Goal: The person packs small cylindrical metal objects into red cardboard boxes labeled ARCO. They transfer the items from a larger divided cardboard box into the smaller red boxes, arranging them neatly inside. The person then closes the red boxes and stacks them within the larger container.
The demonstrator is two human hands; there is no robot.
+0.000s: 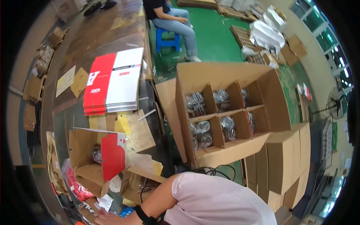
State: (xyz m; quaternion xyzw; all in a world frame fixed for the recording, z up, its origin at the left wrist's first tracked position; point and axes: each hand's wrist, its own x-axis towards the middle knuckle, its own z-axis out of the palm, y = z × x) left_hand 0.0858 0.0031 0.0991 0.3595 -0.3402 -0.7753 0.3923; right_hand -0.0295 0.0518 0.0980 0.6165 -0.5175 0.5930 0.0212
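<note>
My right hand (107,218) reaches to the lower left, a black band (142,214) round its wrist. Its fingers look stretched out, partly cut off by the dark rim of the picture, beside a small carton (89,210) with white pieces in it. A crumpled white paper (105,202) lies just beyond the fingers, and a blue packet (126,212) is next to the wrist. My left hand is out of view. Farther up the bench stands an opened red and white box (113,155) with a clear-wrapped part (97,156) inside. An open brown carton (135,183) is close to my forearm.
A stack of flat red and white boxes (112,80) lies on the bench (108,35). To the right, a large divided carton (225,150) holds several bagged parts. More cartons (285,161) stand behind it. A person (172,18) sits on a blue stool (167,40).
</note>
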